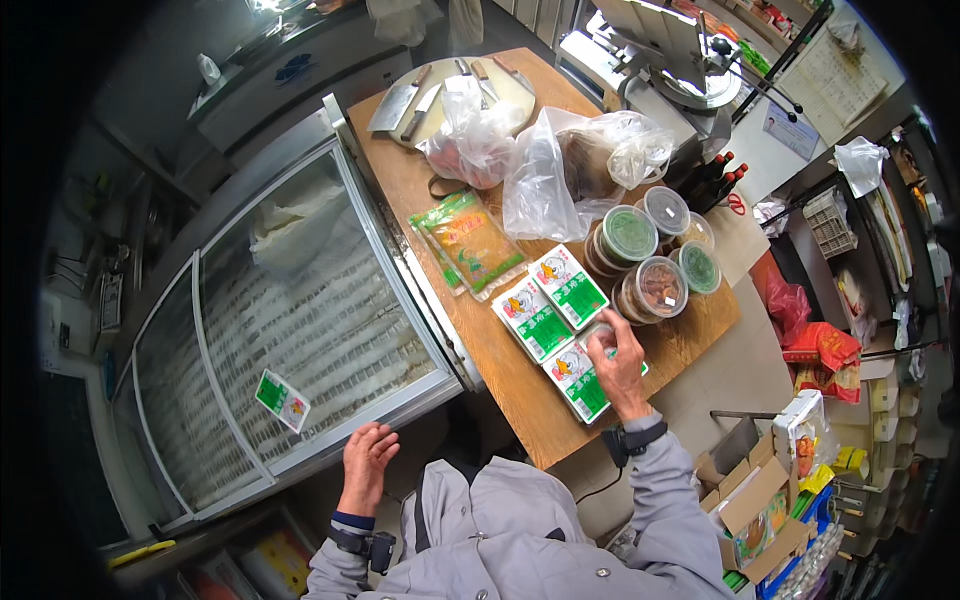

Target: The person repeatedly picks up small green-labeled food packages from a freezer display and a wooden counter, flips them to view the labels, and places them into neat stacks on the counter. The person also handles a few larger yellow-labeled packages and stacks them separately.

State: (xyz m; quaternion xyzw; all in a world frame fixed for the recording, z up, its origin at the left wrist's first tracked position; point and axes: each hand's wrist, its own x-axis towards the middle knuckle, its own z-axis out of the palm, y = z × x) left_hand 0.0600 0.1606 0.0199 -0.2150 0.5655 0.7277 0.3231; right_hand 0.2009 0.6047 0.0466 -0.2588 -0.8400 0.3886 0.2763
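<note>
My right hand [618,363] reaches over the stacked white-and-green packs with a duck picture [532,318] on the wooden table, its fingertips at a small clear round item [598,339] on top; whether they grip it cannot be told. Beside the packs stand lidded round plastic tubs [661,289] and flat green-and-orange food pouches [476,240]. My left hand [369,454] is held near the freezer's front edge, fingers slightly curled, with nothing seen in it. A single similar pack [283,401] lies on the freezer's glass lid.
A glass-topped chest freezer [409,396] adjoins the table's left side. Knives, including a cleaver [393,107], lie on a round board [517,111]. Clear plastic bags [536,180], dark bottles [705,180] and a slicing machine [675,64] stand farther back. An opened cardboard box [765,487] is at lower right.
</note>
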